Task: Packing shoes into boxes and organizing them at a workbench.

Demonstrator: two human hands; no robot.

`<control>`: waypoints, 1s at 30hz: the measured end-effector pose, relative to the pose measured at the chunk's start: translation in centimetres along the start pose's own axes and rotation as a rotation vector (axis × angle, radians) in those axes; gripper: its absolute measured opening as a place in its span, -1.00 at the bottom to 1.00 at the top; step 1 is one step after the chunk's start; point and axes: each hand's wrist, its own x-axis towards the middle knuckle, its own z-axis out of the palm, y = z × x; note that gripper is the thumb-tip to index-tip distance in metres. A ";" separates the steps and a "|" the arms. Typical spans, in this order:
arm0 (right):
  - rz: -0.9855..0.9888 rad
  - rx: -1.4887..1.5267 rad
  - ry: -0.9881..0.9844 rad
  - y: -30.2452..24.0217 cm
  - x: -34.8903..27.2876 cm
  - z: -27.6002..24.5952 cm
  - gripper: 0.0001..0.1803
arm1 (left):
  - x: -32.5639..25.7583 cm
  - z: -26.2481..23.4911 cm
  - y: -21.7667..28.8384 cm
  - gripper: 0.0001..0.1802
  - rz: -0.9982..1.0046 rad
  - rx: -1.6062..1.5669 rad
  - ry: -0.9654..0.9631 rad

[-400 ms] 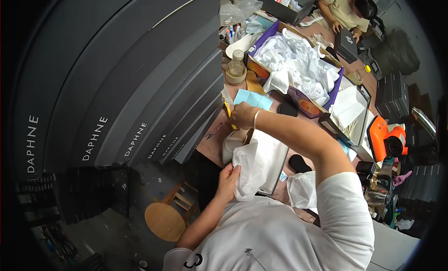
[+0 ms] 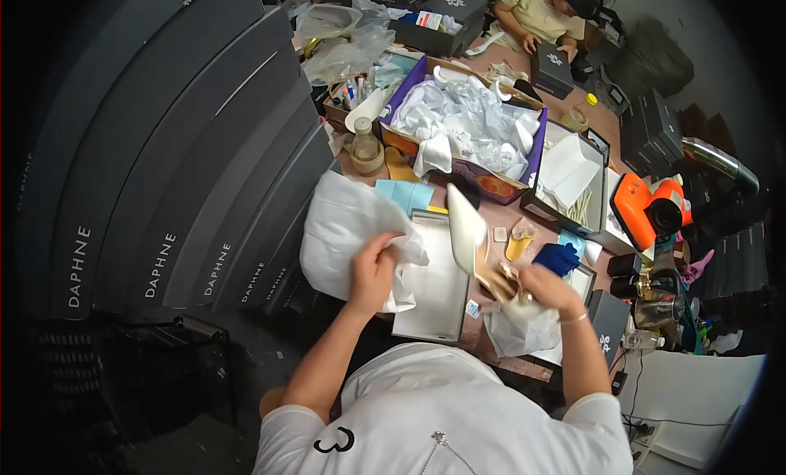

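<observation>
My left hand (image 2: 372,272) pinches a sheet of white tissue paper (image 2: 340,229), which spreads out beyond the fingers at the left. In my right hand (image 2: 550,292) is a cream-white pointed shoe (image 2: 465,229), gripped near its heel end with the toe pointing away from me. Motion blurs this hand and the rear of the shoe. Crumpled white tissue (image 2: 517,331) lies just below the right hand. Between my hands sits an open shoebox part (image 2: 434,279) with a white inside. A light blue sheet (image 2: 403,195) lies beyond the tissue.
Tall stacked dark shoeboxes (image 2: 188,197) wall off the left. A purple-edged box (image 2: 536,148) of white crumpled paper stands ahead, beside an open box (image 2: 573,217). An orange device (image 2: 632,209) and a dark blue cloth (image 2: 558,259) are at right. Across the table, a person (image 2: 536,13) handles a dark box.
My right hand has moved from the far left to the right and now carries the shoe. My left hand has raised the tissue paper forward and left. The whole view has shifted.
</observation>
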 end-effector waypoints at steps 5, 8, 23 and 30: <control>0.096 0.465 -0.112 4.0 -8.0 10.2 0.22 | -0.1 4.4 -7.3 -0.68 -0.390 -0.615 0.133; 0.225 0.509 -0.191 3.8 -9.7 10.4 0.13 | 1.3 4.6 -7.3 -0.73 -0.365 -0.524 0.029; -0.045 1.134 -0.485 -0.3 -5.2 10.6 0.29 | -3.8 7.2 -1.1 -0.79 -0.175 -0.302 -0.049; -0.017 1.193 -0.412 0.5 -4.2 10.7 0.03 | -4.9 4.4 -0.9 -0.77 -0.221 -0.435 0.108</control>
